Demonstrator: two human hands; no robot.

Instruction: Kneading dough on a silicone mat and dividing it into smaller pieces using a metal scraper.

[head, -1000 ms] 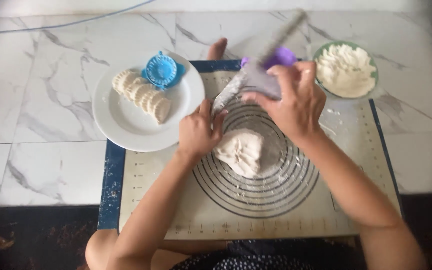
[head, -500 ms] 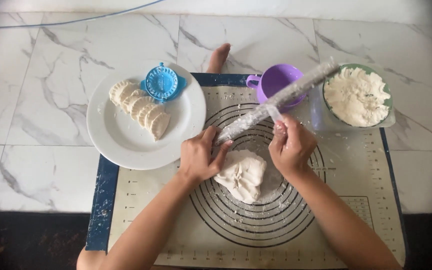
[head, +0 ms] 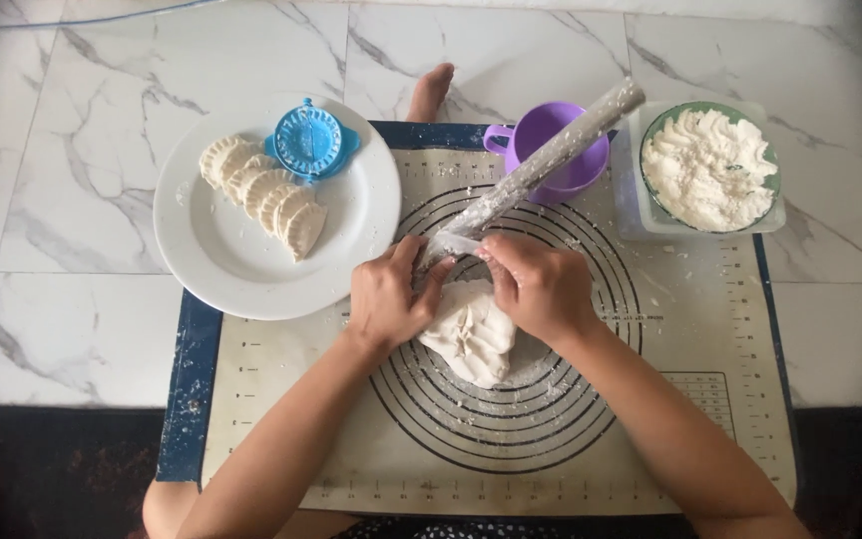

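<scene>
Overhead view of dough work on a silicone pastry mat (head: 710, 399) printed with concentric rings, laid on a marble floor (head: 62, 180). The left hand (head: 386, 299) and the right hand (head: 541, 289) meet at the far edge of a lump of white dough (head: 471, 339), which lies near the middle of the rings. Both hands are closed in a pinch on a thin strip of dough (head: 456, 243) drawn up from the lump, the fingertips of each nearly touching those of the other. A floured rolling pin (head: 541, 165) lies at a slant just beyond the hands, its near end close to the strip and its far end resting across a purple cup (head: 576, 170). To the right of the cup stands a green bowl of flour (head: 710, 168) inside a clear square container. To the left, a white plate (head: 212, 250) overlaps the mat's dark border and carries a row of crimped, half-moon dumplings (head: 266, 195) and a blue dumpling press (head: 308, 140). A bare foot (head: 431, 92) shows beyond the mat.

Risks, as judged from this arrangement: the strip looks thin and may tear unevenly if pulled hard. The pin is propped on the cup, so a knock from either hand could roll it off or tip the cup.
</scene>
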